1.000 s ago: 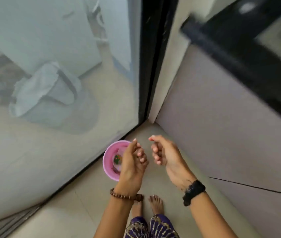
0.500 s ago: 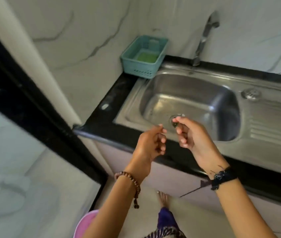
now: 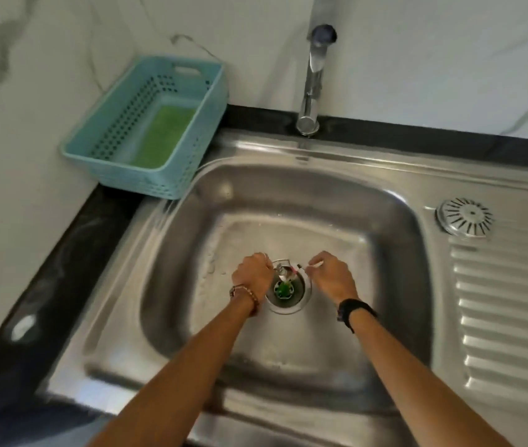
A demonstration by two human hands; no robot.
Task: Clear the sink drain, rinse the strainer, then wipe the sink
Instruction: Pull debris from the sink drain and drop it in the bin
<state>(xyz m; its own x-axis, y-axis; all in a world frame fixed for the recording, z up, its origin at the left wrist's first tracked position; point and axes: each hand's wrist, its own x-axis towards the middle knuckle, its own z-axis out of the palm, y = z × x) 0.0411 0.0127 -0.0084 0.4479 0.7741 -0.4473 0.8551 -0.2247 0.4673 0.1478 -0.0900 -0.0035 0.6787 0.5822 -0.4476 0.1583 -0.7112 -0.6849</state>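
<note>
The steel sink (image 3: pixel 336 195) fills the view. Its open drain (image 3: pixel 301 303) sits in the basin floor with green debris (image 3: pixel 283 289) inside and silvery and pink scraps (image 3: pixel 286 273) at its far edge. My left hand (image 3: pixel 252 273) is at the drain's left rim, fingers curled down onto the silvery scrap. At the right rim my right hand (image 3: pixel 332 276) pinches a thin pale strip. The round metal strainer (image 3: pixel 465 217) lies on the drainboard at the right, away from both hands.
A chrome faucet (image 3: pixel 315 75) stands behind the basin; no water runs. A teal basket (image 3: pixel 120 175) with a green scrub pad (image 3: pixel 162 137) sits at the back left on the black counter (image 3: pixel 62 269). Marble wall behind, ribbed drainboard (image 3: pixel 507 317) right.
The view swung from the floor and a pink bin up to the sink. Both hands moved from in front of the counter down into the basin to the drain.
</note>
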